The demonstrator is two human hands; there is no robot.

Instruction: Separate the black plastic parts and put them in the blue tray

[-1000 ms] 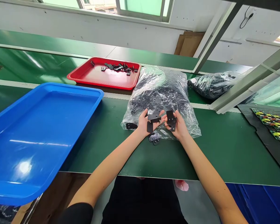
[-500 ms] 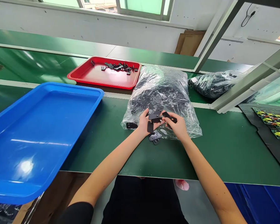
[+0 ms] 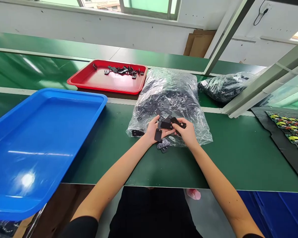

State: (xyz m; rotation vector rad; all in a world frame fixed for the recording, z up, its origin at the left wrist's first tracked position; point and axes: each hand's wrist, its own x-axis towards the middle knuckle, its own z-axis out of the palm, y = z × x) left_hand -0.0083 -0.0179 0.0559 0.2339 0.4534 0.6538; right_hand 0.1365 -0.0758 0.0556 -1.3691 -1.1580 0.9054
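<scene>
Several small black bracket-like parts (image 3: 158, 135) rest in my left hand (image 3: 152, 131), which is turned palm up with the fingers partly curled under them. My right hand (image 3: 187, 133) pinches another black part (image 3: 178, 122) between thumb and fingers, right beside the ones in the left palm. Both hands are at the near side of a clear plastic bag (image 3: 173, 86) filled with similar black parts. Just below the left hand, a few dark parts (image 3: 163, 144) lie on the green table at the bag's edge. One more black part (image 3: 138, 133) shows at the bag's left corner.
A large blue tray (image 3: 72, 132) covers the left of the green table (image 3: 238, 155). Behind it, a red tray (image 3: 101, 84) holds several black parts. At right stand a metal post (image 3: 265, 79), a second bag (image 3: 225, 87) and a black board (image 3: 275, 138) bearing colourful pieces.
My right hand has brought its black part slightly left, closer to the parts in my left palm. The whole view has shifted a little.
</scene>
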